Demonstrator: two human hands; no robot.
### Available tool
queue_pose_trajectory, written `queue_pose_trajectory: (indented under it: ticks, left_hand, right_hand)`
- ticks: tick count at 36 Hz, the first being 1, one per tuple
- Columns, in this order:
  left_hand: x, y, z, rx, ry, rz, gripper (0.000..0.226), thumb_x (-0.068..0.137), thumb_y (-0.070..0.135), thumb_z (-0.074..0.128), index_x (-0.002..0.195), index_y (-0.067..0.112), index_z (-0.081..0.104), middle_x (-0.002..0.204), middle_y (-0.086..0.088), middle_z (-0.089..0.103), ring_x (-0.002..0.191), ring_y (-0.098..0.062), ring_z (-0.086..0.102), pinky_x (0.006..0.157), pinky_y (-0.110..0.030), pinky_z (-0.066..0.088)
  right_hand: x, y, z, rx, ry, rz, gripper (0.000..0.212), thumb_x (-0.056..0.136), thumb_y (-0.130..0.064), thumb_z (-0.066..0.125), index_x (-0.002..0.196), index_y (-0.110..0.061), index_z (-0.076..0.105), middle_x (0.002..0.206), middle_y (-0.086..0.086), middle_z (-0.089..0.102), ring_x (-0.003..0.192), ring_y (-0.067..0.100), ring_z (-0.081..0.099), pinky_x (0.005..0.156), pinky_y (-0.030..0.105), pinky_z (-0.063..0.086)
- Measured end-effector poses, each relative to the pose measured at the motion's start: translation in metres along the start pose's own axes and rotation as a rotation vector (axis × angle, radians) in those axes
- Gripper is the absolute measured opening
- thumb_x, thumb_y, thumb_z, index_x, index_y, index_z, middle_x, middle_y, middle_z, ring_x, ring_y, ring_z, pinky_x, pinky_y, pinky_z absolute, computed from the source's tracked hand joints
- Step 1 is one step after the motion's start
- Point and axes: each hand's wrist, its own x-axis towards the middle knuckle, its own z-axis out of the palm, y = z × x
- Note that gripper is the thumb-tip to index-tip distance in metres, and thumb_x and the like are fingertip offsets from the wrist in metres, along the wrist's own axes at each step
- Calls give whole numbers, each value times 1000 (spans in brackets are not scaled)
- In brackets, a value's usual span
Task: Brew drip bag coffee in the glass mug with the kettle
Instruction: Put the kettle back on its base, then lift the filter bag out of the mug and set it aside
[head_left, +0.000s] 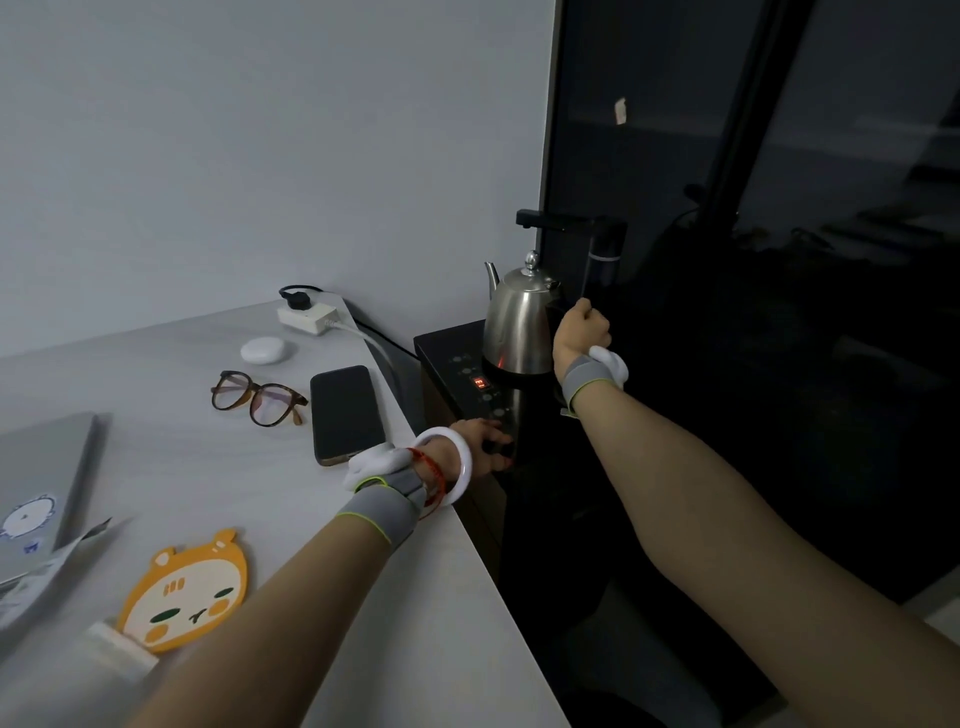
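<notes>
Kettle (519, 322), steel, stands upright on the black base (441, 345) at 1 o'clock in the view. The mug is not in sight. Right hand (581, 332), at the kettle's 3 o'clock, has its fingers curled round the dark handle, knuckles close to the steel wall. Left hand (480, 444), at the kettle's 6 o'clock, lays loosely spread fingers on the panel; whether they press a button cannot be told. A red display (480, 383) glows between them.

Likely hazards:
- A straight lift could knock the lid knob against the spout arm (550, 221) at 12 o'clock.
- Hot steel could scald the knuckles.
- A hurried swing toward 9 o'clock could slop water onto the panel or the phone (347, 413) at the desk (208, 467) edge.
</notes>
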Motion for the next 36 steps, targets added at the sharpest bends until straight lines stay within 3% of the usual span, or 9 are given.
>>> queue_pose_trajectory:
  ticks: [4, 8, 12, 15, 19, 22, 27, 33, 36]
  left_hand:
    - [-20, 7, -1, -122, 32, -61, 42, 90, 22, 58, 131, 18, 53, 140, -4, 49, 127, -23, 48, 103, -26, 35]
    - [-56, 17, -4, -229, 125, -87, 37, 89, 18, 59, 126, 15, 58, 128, -6, 59, 118, -21, 55, 92, -19, 38]
    - [-87, 30, -4, -304, 225, -81, 31, 89, 13, 57, 120, 12, 62, 121, -6, 64, 115, -19, 57, 85, -14, 35]
    - [-124, 37, -1, -342, 285, -80, 30, 88, 12, 55, 116, 12, 65, 117, -6, 66, 111, -19, 59, 83, -13, 36]
    - [-183, 33, 4, -387, 317, -118, 29, 89, 13, 56, 116, 12, 66, 117, -7, 67, 110, -22, 60, 94, -21, 41]
    - [-211, 29, 3, -413, 339, -128, 29, 89, 17, 58, 117, 12, 65, 118, -8, 66, 110, -23, 60, 95, -23, 40]
    - [-272, 12, 7, -446, 412, -163, 29, 88, 18, 61, 116, 12, 66, 115, -10, 68, 110, -23, 61, 101, -25, 42]
    - [-347, -16, 12, -445, 563, -152, 26, 87, 15, 61, 113, 13, 67, 110, -7, 70, 106, -17, 64, 92, -17, 44]
    - [-381, -34, 10, -465, 659, -112, 25, 85, 13, 63, 109, 11, 69, 106, -10, 71, 103, -20, 66, 98, -28, 47]
  right_hand:
    - [-16, 2, -13, -128, 68, -47, 34, 96, -30, 39, 109, -5, 58, 126, 12, 51, 118, 31, 46, 100, 42, 37]
    - [-55, -3, -29, -207, 51, -174, 25, 93, -26, 48, 110, -9, 55, 128, 10, 46, 121, 28, 40, 102, 38, 33]
    - [-93, -13, -31, -137, -34, -275, 19, 89, -18, 51, 97, -5, 63, 115, 14, 59, 113, 32, 48, 95, 37, 37]
    - [-136, -23, -35, -79, -159, -344, 19, 89, -12, 51, 91, -1, 66, 98, 15, 67, 97, 30, 55, 78, 30, 37]
    - [-204, -35, -41, -23, -354, -393, 12, 89, -11, 53, 78, -9, 57, 76, 5, 56, 75, 21, 48, 66, 25, 33]
    - [-234, -39, -43, -38, -436, -390, 24, 87, -11, 56, 64, -14, 51, 61, -1, 50, 71, 20, 47, 65, 25, 34]
    - [-292, -35, -52, -20, -552, -385, 14, 86, -11, 55, 75, -5, 62, 69, 7, 55, 69, 18, 48, 49, 16, 35]
    - [-366, -29, -58, 10, -716, -349, 23, 89, -11, 52, 66, -14, 53, 60, 1, 53, 55, 14, 46, 56, 26, 38]
    - [-404, -29, -62, 50, -843, -322, 15, 91, -7, 49, 78, -6, 57, 61, 5, 51, 52, 12, 45, 45, 13, 37]
